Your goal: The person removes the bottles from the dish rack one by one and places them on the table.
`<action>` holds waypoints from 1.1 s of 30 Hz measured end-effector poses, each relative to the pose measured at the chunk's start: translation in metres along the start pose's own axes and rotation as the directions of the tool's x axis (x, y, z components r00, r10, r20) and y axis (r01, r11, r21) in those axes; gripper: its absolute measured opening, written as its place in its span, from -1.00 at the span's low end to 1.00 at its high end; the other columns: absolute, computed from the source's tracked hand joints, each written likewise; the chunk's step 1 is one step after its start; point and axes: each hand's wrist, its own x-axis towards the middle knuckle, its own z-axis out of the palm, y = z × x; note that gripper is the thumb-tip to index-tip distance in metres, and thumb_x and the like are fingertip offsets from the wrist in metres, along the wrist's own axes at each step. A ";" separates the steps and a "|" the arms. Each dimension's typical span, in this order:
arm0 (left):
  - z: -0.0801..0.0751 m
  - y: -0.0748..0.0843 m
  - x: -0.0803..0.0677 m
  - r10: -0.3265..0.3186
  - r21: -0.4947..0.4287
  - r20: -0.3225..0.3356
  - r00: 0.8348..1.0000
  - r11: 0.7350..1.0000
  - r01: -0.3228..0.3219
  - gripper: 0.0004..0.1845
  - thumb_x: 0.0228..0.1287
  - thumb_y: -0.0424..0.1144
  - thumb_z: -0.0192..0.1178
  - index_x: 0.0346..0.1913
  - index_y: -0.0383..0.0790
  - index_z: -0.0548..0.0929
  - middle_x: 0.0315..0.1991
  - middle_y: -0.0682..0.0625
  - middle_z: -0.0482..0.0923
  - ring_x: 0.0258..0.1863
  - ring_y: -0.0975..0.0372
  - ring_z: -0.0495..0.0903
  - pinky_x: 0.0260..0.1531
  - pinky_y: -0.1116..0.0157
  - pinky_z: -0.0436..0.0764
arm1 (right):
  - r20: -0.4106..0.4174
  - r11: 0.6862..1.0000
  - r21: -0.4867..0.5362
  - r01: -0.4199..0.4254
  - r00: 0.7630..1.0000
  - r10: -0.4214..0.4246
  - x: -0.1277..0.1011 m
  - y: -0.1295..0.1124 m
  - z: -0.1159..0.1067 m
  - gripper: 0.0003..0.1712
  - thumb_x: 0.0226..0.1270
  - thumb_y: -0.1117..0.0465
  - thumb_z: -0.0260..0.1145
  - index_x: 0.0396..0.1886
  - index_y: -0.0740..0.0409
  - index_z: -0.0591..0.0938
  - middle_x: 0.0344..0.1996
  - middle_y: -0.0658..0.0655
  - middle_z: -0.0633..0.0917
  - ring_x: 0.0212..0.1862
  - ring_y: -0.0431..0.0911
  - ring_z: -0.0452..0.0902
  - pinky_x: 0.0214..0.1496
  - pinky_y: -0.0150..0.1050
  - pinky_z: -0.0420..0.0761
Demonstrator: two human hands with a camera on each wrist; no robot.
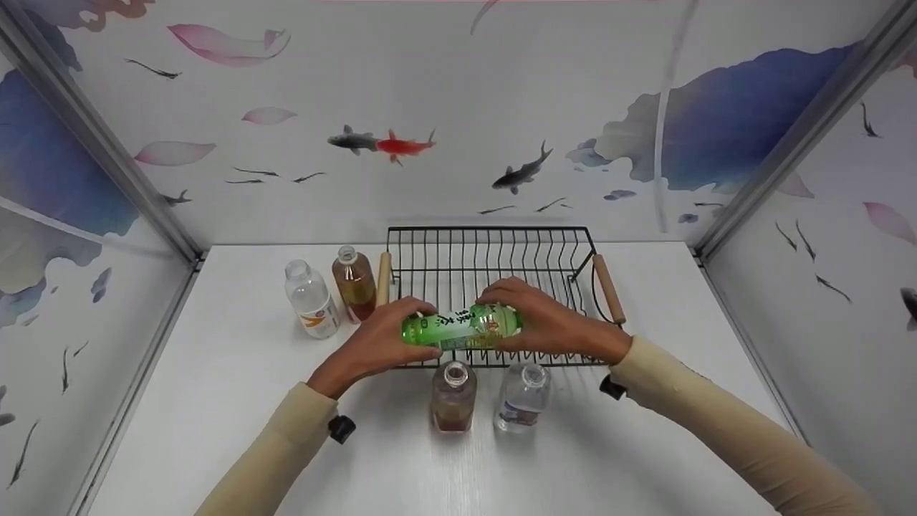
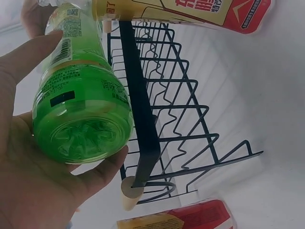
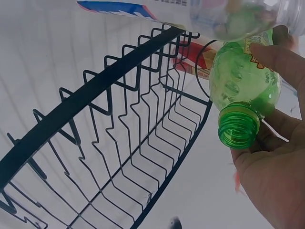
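- Green plastic bottle (image 1: 460,327) lies sideways over the black wire rack's (image 1: 501,247) front edge.
- Left hand (image 1: 372,345) cups its base; right hand (image 1: 548,324) pinches its neck.
- Next, I judge, lowering it calls for level hands.

White desk (image 1: 215,401). Back left: one clear bottle (image 1: 311,299) and one amber bottle (image 1: 354,285), upright, just beside each other, both capless. Near edge: a brownish bottle (image 1: 453,397) and a second clear bottle (image 1: 524,397), upright, side by side, open-necked. Walls (image 1: 458,107) printed with fish and petals.
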 end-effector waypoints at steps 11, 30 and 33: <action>0.000 0.012 0.007 -0.022 0.155 0.025 0.999 0.988 0.018 -0.35 0.16 0.04 0.64 0.26 -0.18 0.74 0.10 -0.02 0.72 -0.06 0.16 0.64 -0.02 0.08 0.68 | -0.001 0.999 0.028 0.018 1.000 -0.018 0.002 -0.004 0.000 -0.26 0.22 0.20 0.71 0.40 0.14 0.68 0.33 0.13 0.62 0.37 0.03 0.51 0.40 0.05 0.65; -0.015 0.023 -0.010 0.005 0.223 0.002 1.000 0.975 -0.005 -0.33 0.22 -0.05 0.61 0.33 -0.28 0.70 0.10 -0.07 0.69 -0.02 0.14 0.63 0.03 0.05 0.70 | -0.065 0.995 0.093 -0.022 0.997 0.028 0.002 -0.001 -0.002 -0.09 0.25 -0.03 0.73 0.51 0.13 0.56 0.44 0.15 0.54 0.46 0.08 0.44 0.52 0.17 0.52; -0.017 0.022 -0.020 0.007 0.217 -0.014 1.000 0.976 -0.004 -0.33 0.22 -0.05 0.62 0.33 -0.27 0.68 0.08 -0.06 0.65 -0.02 0.14 0.61 0.02 0.07 0.68 | -0.081 0.993 0.112 -0.036 0.996 0.046 -0.003 0.002 -0.004 -0.08 0.30 -0.09 0.69 0.54 0.12 0.53 0.46 0.15 0.53 0.47 0.12 0.47 0.54 0.22 0.49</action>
